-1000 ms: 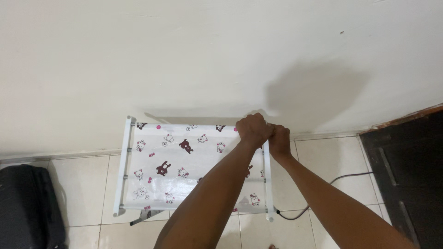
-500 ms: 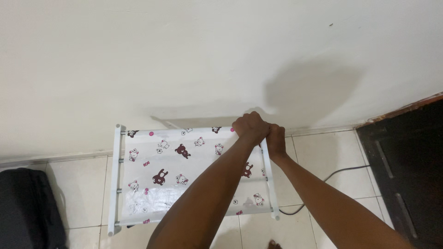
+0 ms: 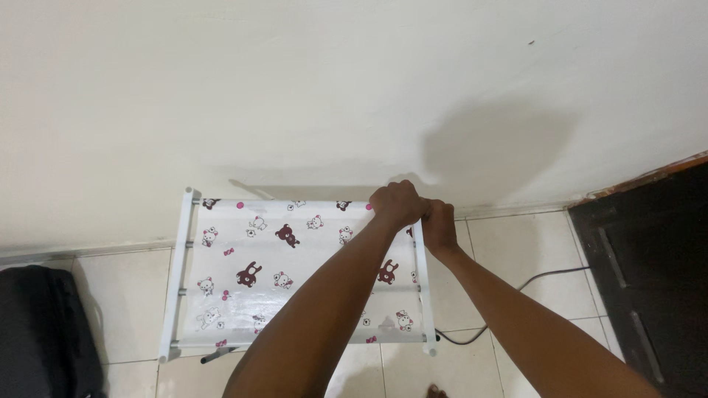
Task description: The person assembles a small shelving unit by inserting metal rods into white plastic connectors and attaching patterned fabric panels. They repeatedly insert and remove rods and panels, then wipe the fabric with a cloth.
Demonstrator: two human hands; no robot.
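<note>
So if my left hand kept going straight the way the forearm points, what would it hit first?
Likely the white wall: the left hand grips the patterned rack at its far corner, right against the wall. Depth is unclear.

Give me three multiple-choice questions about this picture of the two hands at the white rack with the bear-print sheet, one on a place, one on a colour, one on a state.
1. Where on the white tube-frame rack with the bear-print sheet are both hands?
A. near left corner
B. far right corner
C. middle of the sheet

2. What colour is the soft bag on the tiled floor at the left?
A. black
B. red
C. white

3. How is the left hand?
A. flat and open
B. hanging clear
C. closed around the frame corner

Answers:
1 B, the left hand and right hand meet at the corner by the wall.
2 A, it is black.
3 C, its fingers curl over the tube.
</note>
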